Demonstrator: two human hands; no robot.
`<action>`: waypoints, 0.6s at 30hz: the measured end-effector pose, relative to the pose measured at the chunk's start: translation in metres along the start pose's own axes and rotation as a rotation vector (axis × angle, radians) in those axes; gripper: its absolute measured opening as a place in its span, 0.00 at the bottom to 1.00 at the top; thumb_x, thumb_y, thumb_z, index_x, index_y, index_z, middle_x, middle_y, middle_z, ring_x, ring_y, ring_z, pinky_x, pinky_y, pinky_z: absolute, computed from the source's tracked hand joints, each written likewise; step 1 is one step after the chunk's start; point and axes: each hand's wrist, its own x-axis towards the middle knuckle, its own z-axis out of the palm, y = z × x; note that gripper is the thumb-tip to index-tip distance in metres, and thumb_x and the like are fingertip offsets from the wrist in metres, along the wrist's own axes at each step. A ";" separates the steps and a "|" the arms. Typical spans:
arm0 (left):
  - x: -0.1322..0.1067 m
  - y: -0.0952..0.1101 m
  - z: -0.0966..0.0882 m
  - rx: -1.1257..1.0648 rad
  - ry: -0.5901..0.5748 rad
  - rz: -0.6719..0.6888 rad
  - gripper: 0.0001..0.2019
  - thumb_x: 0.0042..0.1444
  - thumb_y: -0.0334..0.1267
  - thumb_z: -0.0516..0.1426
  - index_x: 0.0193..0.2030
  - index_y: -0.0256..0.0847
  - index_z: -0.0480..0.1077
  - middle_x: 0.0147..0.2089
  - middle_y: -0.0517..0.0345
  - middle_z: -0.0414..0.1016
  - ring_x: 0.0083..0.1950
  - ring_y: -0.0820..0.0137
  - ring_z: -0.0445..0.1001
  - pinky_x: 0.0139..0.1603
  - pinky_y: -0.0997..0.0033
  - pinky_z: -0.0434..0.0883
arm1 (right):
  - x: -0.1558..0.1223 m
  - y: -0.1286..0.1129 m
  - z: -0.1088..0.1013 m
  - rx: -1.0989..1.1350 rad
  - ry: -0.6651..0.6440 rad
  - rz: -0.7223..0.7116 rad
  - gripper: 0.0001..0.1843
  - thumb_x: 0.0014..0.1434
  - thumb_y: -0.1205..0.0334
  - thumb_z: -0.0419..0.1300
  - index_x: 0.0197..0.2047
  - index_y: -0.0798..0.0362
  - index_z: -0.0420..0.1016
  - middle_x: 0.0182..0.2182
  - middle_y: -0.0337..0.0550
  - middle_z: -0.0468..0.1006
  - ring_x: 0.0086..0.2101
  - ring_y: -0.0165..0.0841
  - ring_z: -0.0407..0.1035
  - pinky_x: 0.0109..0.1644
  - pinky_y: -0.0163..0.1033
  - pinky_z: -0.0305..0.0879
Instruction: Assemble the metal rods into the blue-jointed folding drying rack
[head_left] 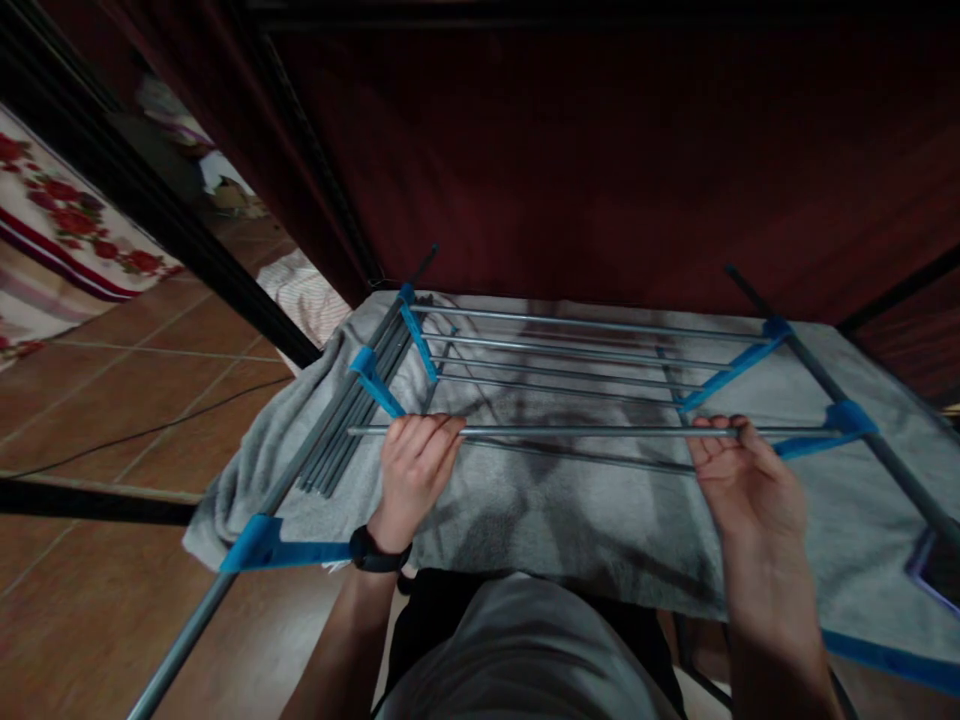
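A thin grey metal rod (577, 431) runs level across a rack frame in front of me. My left hand (421, 458) is wrapped over it near its left end, which sticks out past my fingers beside a blue plastic bracket (379, 383). My right hand (742, 478), palm up, pinches the same rod between thumb and fingers near its other end. That end meets the right blue bracket (821, 430); whether it sits inside a hole I cannot tell. Farther back, several rods (570, 350) span between a left bracket (417, 335) and a right bracket (733, 370).
Several loose rods (346, 440) lie at the left on a grey blanket (517, 520). A nearer blue bracket (300, 553) juts from the left side pole (195, 625). A phone-like object (937, 568) lies at the right edge. Behind hangs a dark red curtain (600, 160).
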 end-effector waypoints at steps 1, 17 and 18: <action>0.001 0.000 -0.001 0.004 -0.004 -0.003 0.09 0.66 0.31 0.59 0.52 0.42 0.73 0.43 0.52 0.81 0.42 0.63 0.76 0.46 0.61 0.66 | 0.000 0.000 0.000 0.005 0.012 -0.001 0.03 0.55 0.65 0.68 0.34 0.53 0.78 0.33 0.40 0.80 0.40 0.33 0.79 0.50 0.39 0.79; 0.027 -0.016 0.010 -0.023 -0.001 0.021 0.08 0.68 0.34 0.56 0.51 0.42 0.74 0.44 0.51 0.81 0.45 0.62 0.76 0.48 0.59 0.66 | 0.002 -0.001 0.010 0.016 0.040 -0.028 0.02 0.55 0.67 0.67 0.34 0.54 0.78 0.33 0.40 0.79 0.41 0.34 0.79 0.54 0.40 0.78; 0.029 -0.017 0.011 -0.027 -0.004 0.021 0.08 0.69 0.34 0.56 0.51 0.42 0.75 0.44 0.51 0.81 0.45 0.62 0.76 0.48 0.59 0.66 | 0.003 -0.001 0.010 0.016 0.044 -0.028 0.03 0.54 0.66 0.67 0.34 0.53 0.79 0.33 0.40 0.80 0.41 0.34 0.79 0.54 0.41 0.78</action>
